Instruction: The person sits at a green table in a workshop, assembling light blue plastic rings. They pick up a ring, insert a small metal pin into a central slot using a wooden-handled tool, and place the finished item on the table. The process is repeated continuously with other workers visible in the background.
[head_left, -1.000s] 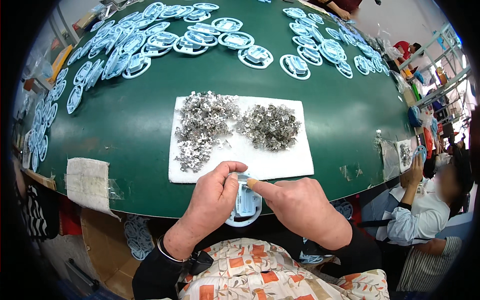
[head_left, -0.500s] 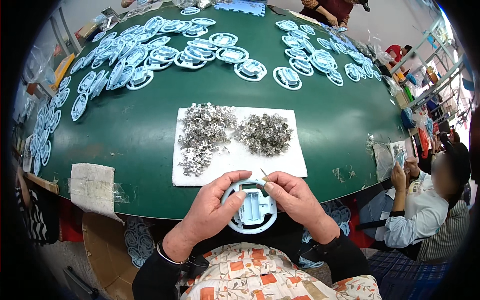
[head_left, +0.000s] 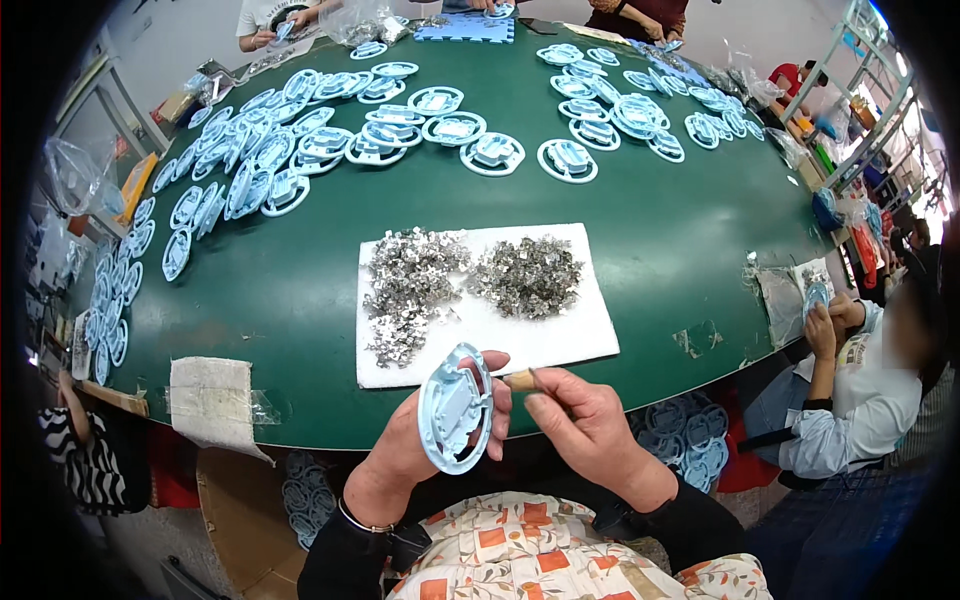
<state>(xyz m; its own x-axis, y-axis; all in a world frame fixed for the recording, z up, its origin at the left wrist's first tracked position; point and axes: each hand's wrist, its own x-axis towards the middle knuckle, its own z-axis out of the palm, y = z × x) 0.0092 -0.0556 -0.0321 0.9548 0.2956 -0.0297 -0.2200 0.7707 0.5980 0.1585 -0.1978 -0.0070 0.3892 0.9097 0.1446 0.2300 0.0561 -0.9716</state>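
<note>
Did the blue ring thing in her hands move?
Yes. The blue ring part has tipped from flat to on edge and shifted left, judged against the white mat.

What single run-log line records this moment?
left hand: holds blue ring part on edge | right hand: pinches small tan piece | metal clips on white mat

Smooth pale-blue plastic ring (head_left: 455, 408), shiny metal clips (head_left: 415, 285) on a matt white foam sheet (head_left: 560, 335), and matt green worktop (head_left: 650, 240).

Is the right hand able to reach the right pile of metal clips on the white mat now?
Probably yes. The right hand is near the white mat, with nothing between it and the right pile, but it holds a small tan tool.
</note>
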